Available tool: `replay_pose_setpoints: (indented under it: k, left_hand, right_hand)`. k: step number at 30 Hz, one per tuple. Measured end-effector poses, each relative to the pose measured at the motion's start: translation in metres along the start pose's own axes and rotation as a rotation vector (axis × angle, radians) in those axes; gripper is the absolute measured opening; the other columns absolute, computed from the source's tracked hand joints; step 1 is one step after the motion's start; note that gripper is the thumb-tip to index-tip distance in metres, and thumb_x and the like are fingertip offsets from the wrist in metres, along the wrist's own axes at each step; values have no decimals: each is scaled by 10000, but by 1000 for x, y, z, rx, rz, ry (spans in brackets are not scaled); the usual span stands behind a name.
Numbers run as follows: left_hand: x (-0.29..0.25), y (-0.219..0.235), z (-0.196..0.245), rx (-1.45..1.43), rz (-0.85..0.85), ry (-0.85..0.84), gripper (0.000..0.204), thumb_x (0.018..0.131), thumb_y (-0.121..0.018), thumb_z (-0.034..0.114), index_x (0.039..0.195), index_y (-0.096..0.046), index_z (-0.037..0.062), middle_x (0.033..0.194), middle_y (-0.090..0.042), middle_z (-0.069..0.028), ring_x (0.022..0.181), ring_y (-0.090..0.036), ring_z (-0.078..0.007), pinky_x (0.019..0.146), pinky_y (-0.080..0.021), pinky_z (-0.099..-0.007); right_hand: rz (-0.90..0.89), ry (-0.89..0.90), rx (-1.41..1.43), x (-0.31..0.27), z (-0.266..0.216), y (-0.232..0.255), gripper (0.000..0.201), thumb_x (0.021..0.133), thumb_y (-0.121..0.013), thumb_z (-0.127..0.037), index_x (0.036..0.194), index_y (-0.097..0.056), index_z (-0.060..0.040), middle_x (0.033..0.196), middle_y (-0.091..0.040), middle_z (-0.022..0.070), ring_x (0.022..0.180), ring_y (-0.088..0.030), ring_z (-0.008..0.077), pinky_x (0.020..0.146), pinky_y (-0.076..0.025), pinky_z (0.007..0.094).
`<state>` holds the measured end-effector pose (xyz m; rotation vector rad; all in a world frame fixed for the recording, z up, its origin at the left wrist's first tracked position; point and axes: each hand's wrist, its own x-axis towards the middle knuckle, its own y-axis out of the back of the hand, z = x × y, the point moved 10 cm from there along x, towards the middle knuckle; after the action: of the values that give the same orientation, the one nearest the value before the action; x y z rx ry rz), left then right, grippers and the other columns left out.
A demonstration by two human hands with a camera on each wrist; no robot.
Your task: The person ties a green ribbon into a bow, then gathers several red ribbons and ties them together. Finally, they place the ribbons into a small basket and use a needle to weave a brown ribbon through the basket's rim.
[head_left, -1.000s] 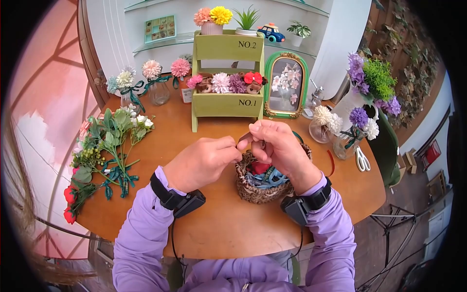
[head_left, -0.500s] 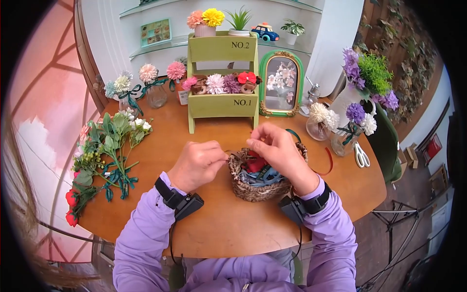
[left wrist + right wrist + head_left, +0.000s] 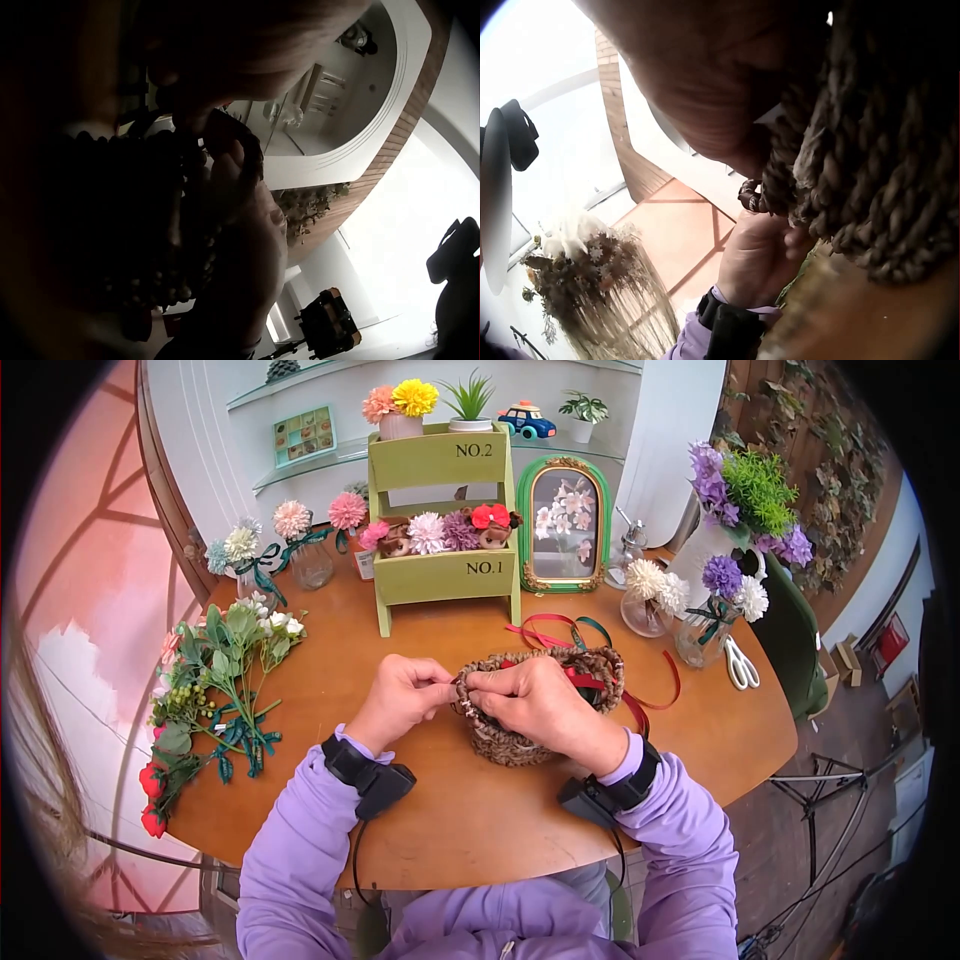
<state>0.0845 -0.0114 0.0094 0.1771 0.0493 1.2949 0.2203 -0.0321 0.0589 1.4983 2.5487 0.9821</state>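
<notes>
An oval woven basket stands on the table in front of the person, and its braided wall fills much of the right wrist view. At its left end the left hand pinches the edge with curled fingers. A small dark loop shows between the hands there. Over the basket's front, the right hand grips the same stretch of rim, thumb and fingertips close to the left hand's. Red ribbon lies in the basket and trails over its right and back sides. The left wrist view is very dark.
Artificial flowers tied with green ribbon lie at the left. A green two-tier stand, a framed picture and flower vases line the back. White scissors rest at the right.
Both hands have come down from above the basket's left side to its rim, the right hand moving left and closer to the left. Red and green ribbon behind the basket now shows.
</notes>
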Motion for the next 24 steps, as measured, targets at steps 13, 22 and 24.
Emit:
replay_pose_setpoints:
  k: [13, 22, 24]
  left_hand:
    - [-1, -20, -24, -71, -197, 175, 70, 813, -723, 45, 751, -710, 16, 652, -628, -14, 486, -472, -33, 441, -353, -191]
    - [0, -5, 24, 396, 67, -422, 62, 737, -593, -80, 767, -637, -49, 656, -566, -124, 613, -577, -223, 553, -441, -352]
    - [-5, -10, 32, 488, 143, -498, 77, 744, -559, -92, 747, -625, -52, 708, -604, -170, 627, -593, -283, 576, -464, -359]
  right_hand:
    - [-196, -162, 255, 16, 28, -21, 158, 914, -606, -122, 838, -716, -37, 609, -530, -25, 501, -409, 24, 462, -337, 230]
    - [-169, -393, 507, 24, 45, -26, 137, 869, -628, -67, 761, -697, -21, 642, -549, -52, 524, -415, 24, 460, -332, 211]
    - [-161, -409, 497, 26, 46, -28, 138, 858, -623, -56, 743, -687, -16, 632, -553, -38, 516, -417, 29, 452, -330, 215]
